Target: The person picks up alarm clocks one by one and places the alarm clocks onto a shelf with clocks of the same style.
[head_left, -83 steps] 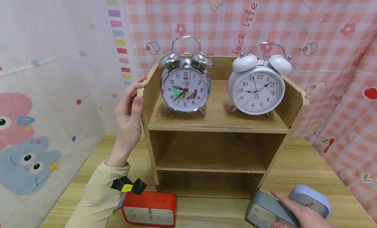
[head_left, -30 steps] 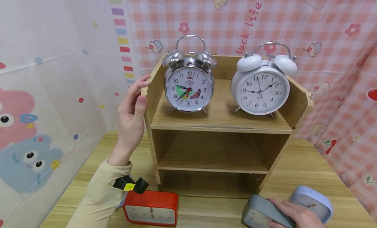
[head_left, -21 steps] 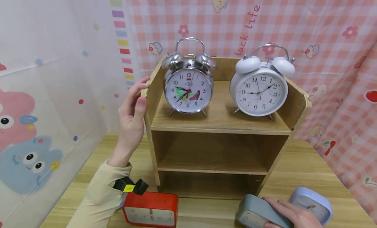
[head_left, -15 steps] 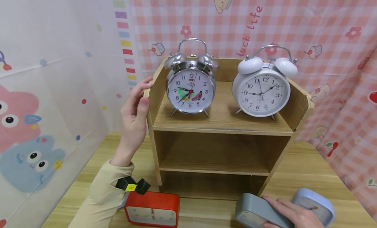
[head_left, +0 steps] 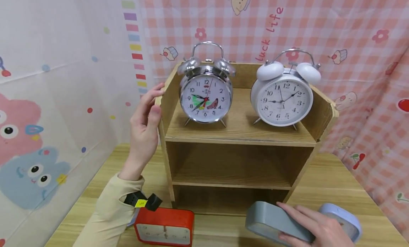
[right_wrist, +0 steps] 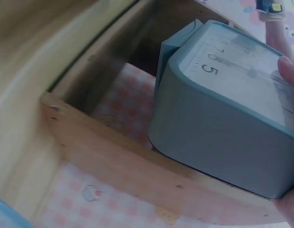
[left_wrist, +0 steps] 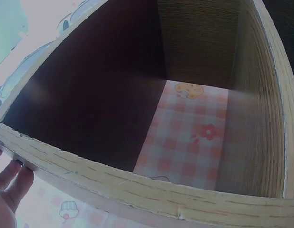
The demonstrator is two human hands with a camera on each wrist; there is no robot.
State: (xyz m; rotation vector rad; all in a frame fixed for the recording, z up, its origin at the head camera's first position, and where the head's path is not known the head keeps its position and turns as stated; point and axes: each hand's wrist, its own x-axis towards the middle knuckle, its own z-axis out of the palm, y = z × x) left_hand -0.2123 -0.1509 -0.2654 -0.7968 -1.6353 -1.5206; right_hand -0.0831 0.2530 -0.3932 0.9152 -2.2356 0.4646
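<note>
My left hand (head_left: 143,133) grips the top edge of the left side panel of a small wooden shelf (head_left: 239,140), thumb in front; its fingertips show at the panel's edge in the left wrist view. In my right hand (head_left: 319,225) is a grey-blue rectangular alarm clock (head_left: 278,218), held with the thumb on its dial side and fingers over the top. It stands tilted before the shelf's lower right, its dial mostly turned down in the head view. The right wrist view shows the clock's dial and side (right_wrist: 218,128) close up.
A silver twin-bell clock (head_left: 206,98) and a white one (head_left: 282,101) stand on the top board. On the wooden table (head_left: 335,183), a red clock (head_left: 164,218) lies front left and a lavender clock (head_left: 345,215) behind my right hand. A bluish edge shows beside my left sleeve.
My right hand has taken a firmer grip on the grey-blue clock, raised it and moved it left toward the shelf, tipping its dial downward. My left hand keeps its place on the shelf.
</note>
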